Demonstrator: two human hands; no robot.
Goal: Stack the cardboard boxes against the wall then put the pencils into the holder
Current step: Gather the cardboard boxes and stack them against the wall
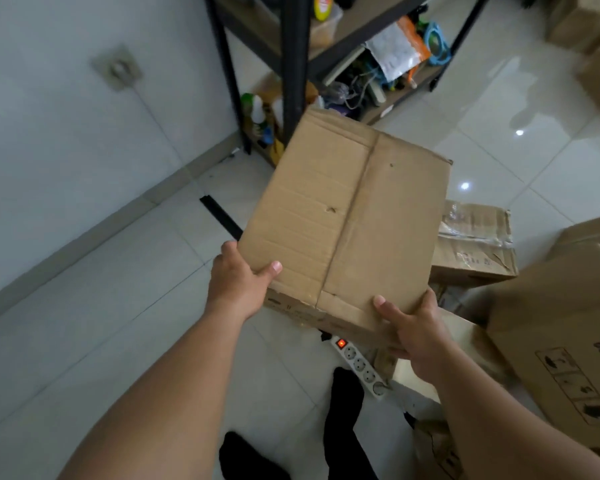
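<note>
Both arms stretched forward, left hand and right hand clamp the near corners of a cardboard box, thumbs on top, held above the tiled floor.

shelf rack, power strip, wall socket

White glossy tiled floor: black shelving rack at 12 o'clock, cardboard boxes at 2, taped box at 3, large printed box at 4, power strip at 5.

Cardboard box before shelving, wall left
</note>
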